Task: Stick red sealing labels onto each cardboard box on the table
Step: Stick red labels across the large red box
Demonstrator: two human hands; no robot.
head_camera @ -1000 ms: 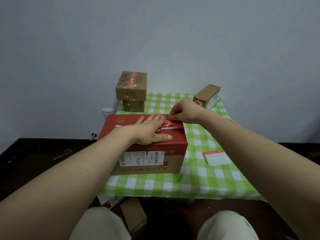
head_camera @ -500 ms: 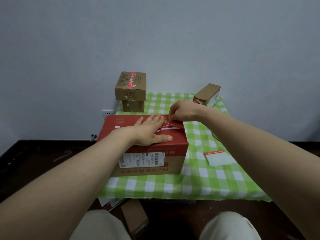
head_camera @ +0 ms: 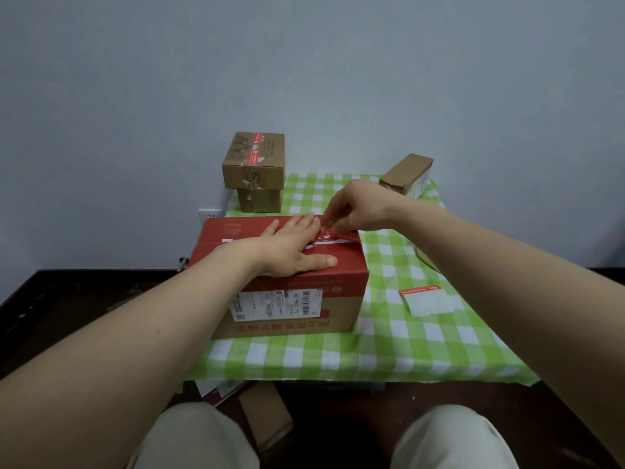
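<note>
The surface (head_camera: 389, 360) is covered by a green-and-white checked cloth and is set against a pale wall. At the near left a red-topped cardboard box (head_camera: 291, 313) is carried, with a white shipping label (head_camera: 275, 304) displayed on its front face. At the far left corner a small brown box (head_camera: 258, 199) is seated directly on the cloth and is topped by a larger brown box (head_camera: 253, 164). A flat brown box (head_camera: 406, 174) is placed at the far right corner. A white backing sheet (head_camera: 427, 301), edged in red, is laid near the right side. Beneath the front edge a cardboard piece (head_camera: 267, 418) is seen on the dark floor (head_camera: 67, 299).
</note>
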